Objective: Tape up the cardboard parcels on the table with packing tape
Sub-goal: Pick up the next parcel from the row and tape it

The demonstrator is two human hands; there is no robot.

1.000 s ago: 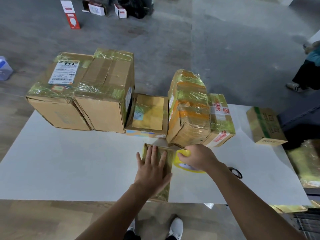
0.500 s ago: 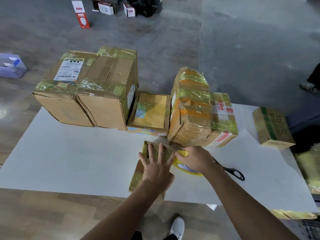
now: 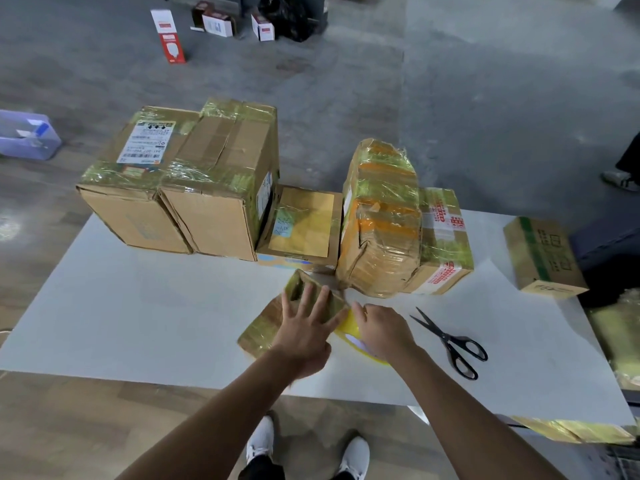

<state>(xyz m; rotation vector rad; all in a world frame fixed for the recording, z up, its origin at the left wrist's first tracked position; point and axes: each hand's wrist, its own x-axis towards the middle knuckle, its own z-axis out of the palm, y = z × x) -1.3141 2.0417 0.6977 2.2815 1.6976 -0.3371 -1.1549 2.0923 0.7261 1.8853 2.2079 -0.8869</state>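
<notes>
Taping in progress: left grip (image 3: 304,337) spread flat on the small parcel (image 3: 268,329) on the desk (image 3: 138,323), right grip (image 3: 384,332) curled round the tape roll (image 3: 347,328) just right of it; the parcels (image 3: 214,188) behind it already look taped, this one seemingly partly.

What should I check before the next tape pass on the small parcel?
1. Left hand pressing small parcel flat: ok.
2. Right hand grip on tape roll: ok.
3. Tape end stuck to the parcel: cannot tell, hidden by the hands.
4. Scissors on the table, just right of the roll: ok.
5. Room beyond the parcel: not ok, its far end lies close by the bulging wrapped parcel.
</notes>
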